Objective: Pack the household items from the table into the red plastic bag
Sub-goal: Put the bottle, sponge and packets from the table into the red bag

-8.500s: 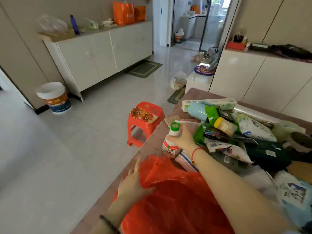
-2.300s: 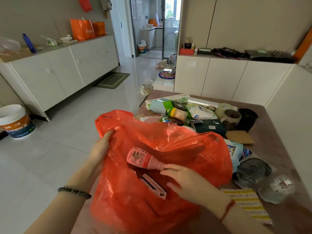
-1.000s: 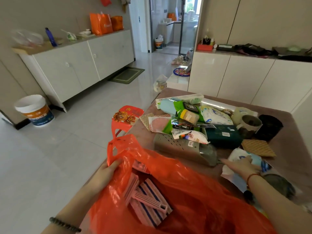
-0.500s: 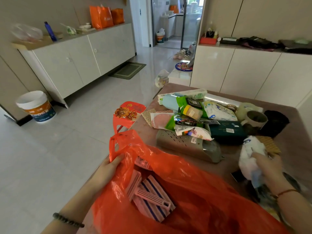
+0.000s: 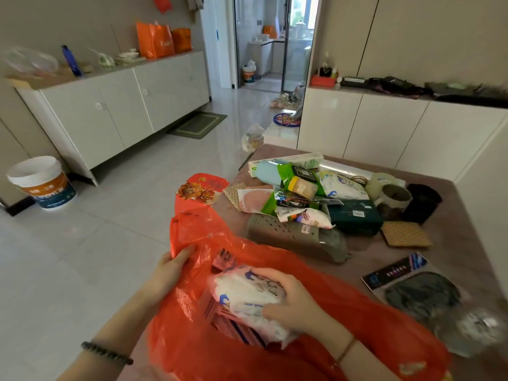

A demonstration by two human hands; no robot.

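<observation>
1. Left hand (image 5: 173,268): fingers pinch the rim of the red plastic bag (image 5: 371,320), keeping its mouth open for loading.
2. Right hand (image 5: 297,303): fingers curl round the white soft pack (image 5: 247,295), held in the bag mouth.
3. Remaining items (image 5: 302,199) lie heaped on the surface (image 5: 461,243) beyond the bag.

Soft daylight is pouring through the far window (image 5: 301,12) and glaring off the floor tiles (image 5: 244,105). My head camera is bending the cabinets (image 5: 115,111) at the edges, and the clear plastic object (image 5: 472,331) lower right is smearing into blur.
</observation>
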